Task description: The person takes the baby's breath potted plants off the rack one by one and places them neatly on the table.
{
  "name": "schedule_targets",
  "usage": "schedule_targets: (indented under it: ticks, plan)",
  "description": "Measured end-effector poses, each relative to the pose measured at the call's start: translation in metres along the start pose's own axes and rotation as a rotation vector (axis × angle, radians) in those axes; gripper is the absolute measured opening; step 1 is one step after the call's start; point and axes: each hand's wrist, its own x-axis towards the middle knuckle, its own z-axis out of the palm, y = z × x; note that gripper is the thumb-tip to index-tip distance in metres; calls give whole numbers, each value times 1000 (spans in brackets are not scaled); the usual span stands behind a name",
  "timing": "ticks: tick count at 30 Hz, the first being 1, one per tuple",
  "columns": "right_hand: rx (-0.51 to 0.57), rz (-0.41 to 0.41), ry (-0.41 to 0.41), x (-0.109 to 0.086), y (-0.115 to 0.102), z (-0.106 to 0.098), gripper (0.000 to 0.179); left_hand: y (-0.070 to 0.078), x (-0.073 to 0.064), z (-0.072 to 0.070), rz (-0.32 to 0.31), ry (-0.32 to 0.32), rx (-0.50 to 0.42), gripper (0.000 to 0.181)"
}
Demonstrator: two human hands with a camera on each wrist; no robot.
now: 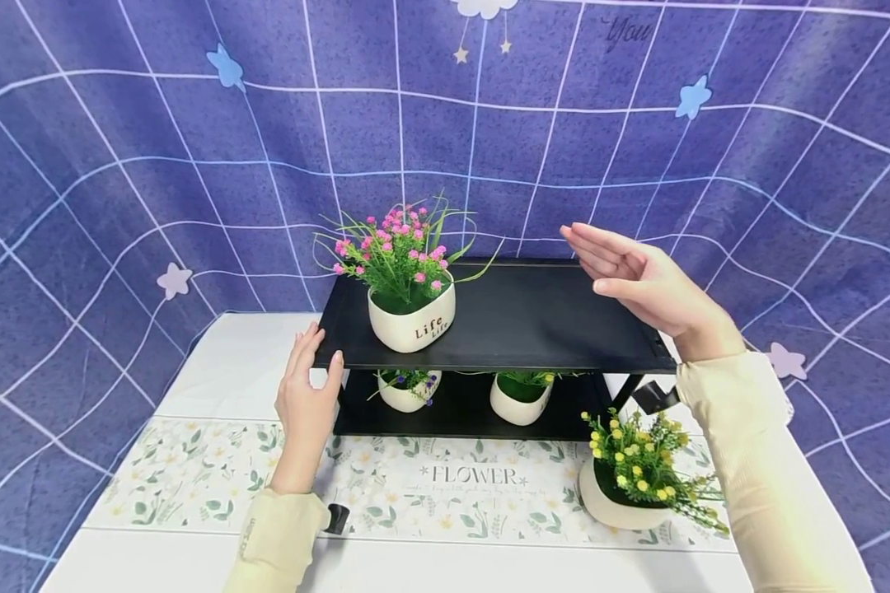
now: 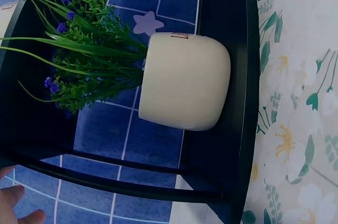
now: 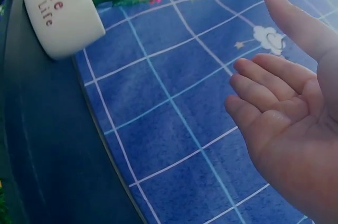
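A black two-tier shelf [image 1: 534, 321] stands on the table. On the left of its top board sits a white pot of pink flowers [image 1: 411, 317] with "Life" printed on it. My left hand [image 1: 307, 395] rests at the top board's left end, fingers spread along the edge and holding nothing. Above the right part of the board my right hand [image 1: 638, 276] is raised with straight fingers and an empty palm, as the right wrist view also shows. A white pot of purple flowers [image 2: 185, 81] stands on the lower board, below the left hand.
Another white pot [image 1: 521, 399] with yellow flowers is on the lower board. In front of the shelf's right end, a pot of yellow flowers [image 1: 630, 486] stands on the floral runner [image 1: 460, 494]. A blue grid-patterned curtain [image 1: 445, 132] hangs behind.
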Motion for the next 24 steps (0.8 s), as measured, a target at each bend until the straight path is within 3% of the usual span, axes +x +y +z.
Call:
schedule_targets:
  ticks: [11,24]
  plan:
    - [-96,148,55,24,20,-11,67,1,-1,-3,0,2,1,43]
    - [-156,278,87,56,43,-6,67,1,0,-1,12,13,8,42]
